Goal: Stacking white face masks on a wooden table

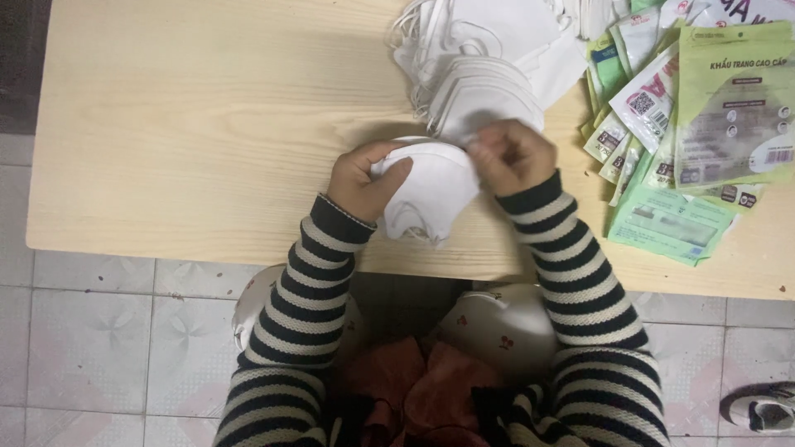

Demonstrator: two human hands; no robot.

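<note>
— Near the front edge of the pale wooden counter (pixel 190 124), what do the person's hands hold?

— Both hands close on one white folded face mask (pixel 431 194). It lies between them, low on the counter, just in front of the person's body.

— How does each hand sit on it?

— The left hand (pixel 364 178) grips the mask's left side, thumb laid across its top surface and fingers curled under the edge. The right hand (pixel 509 153) is bunched at the mask's upper right corner, fingertips pinched together on the rim; whether it pinches an ear loop cannot be told.

— What surrounds the mask?

— Just behind it, touching or nearly touching the right hand, a stack of white masks (pixel 480 91) fans out, with more heaped toward the counter's far edge. To the right, well clear of the hands, lies a spread of green and white flat packets (pixel 687 141). Striped black-and-white sleeves (pixel 315 273) cover both forearms.
</note>
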